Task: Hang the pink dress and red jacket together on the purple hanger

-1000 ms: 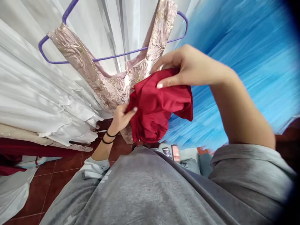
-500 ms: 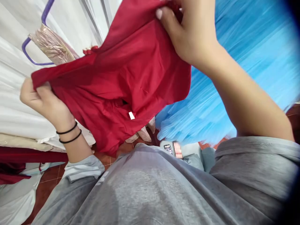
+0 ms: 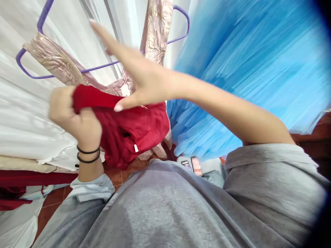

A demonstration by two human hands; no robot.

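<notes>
A red satin-like garment (image 3: 152, 124) with a small white tag hangs in loose folds in front of me. My left hand (image 3: 74, 115), two black bands on its wrist, is closed round one edge of it. With fingers spread, my right hand (image 3: 144, 75) is held over the garment's upper part; its thumb tip overlaps the red cloth, and whether it touches I cannot tell. Just behind, a shiny pink dress (image 3: 159, 31) hangs on a purple hanger (image 3: 99, 67). My right hand covers part of the hanger.
White drapery (image 3: 20, 113) hangs on the left. Blue tulle (image 3: 232, 69) fills the right side. Below it, on a pale surface, lies a phone (image 3: 186, 164). Red and white cloth lies at the lower left on the tiled floor (image 3: 53, 203).
My right hand has let go of the red garment and moved left with its fingers spread. My left hand has shifted right, the cloth has dropped, and more of the hanger shows.
</notes>
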